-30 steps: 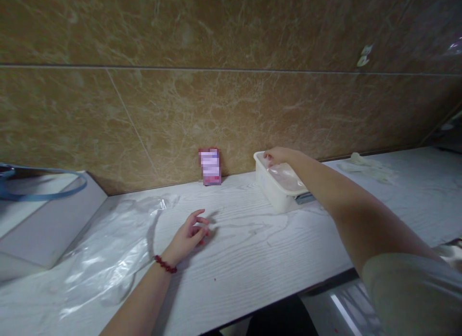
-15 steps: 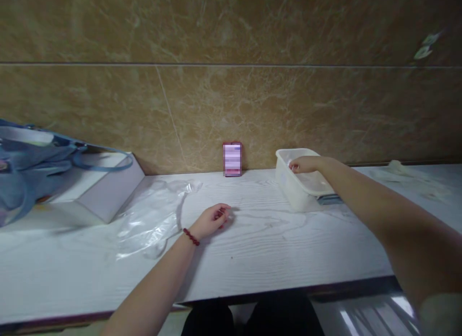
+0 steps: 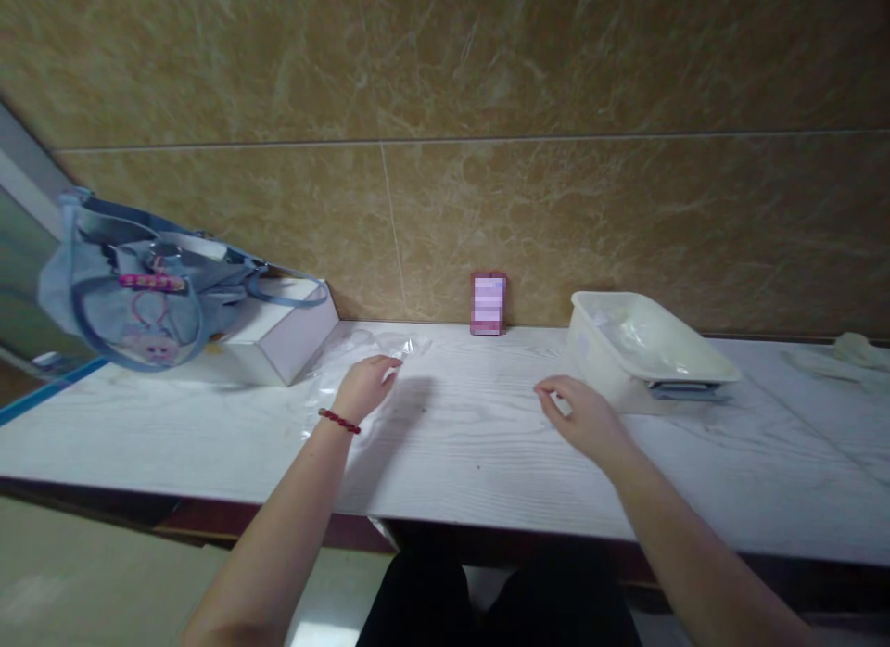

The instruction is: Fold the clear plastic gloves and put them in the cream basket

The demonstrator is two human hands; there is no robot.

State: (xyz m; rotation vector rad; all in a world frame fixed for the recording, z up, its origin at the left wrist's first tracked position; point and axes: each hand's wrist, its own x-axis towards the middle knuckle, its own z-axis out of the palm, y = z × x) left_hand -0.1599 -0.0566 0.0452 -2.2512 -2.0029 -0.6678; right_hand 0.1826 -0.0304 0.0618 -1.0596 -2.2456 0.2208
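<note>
My left hand (image 3: 367, 389), a dark red beaded bracelet on its wrist, hovers over a clear plastic bag (image 3: 326, 374) lying on the white wood-grain table. Its fingers are loosely bent, thumb apart, and nothing shows in them. Over the tabletop, left of a white plastic bin (image 3: 591, 355), is my right hand (image 3: 580, 420). Thumb and index finger meet in a pinch; whatever they hold, if anything, is too small to make out. Inside the bin lies clear plastic wrapping (image 3: 646, 336).
A phone (image 3: 488, 304) with a blurred screen leans upright against the brown marbled wall. At the left, a blue handbag (image 3: 139, 295) rests against a white box (image 3: 296, 336). Thin pale gloves or film (image 3: 858, 350) lie far right. The table's front edge is close to my legs.
My right hand has come out of the bin and moved left and toward me, fingers pinched. My left hand has shifted left over the plastic bag. The view has turned left.
</note>
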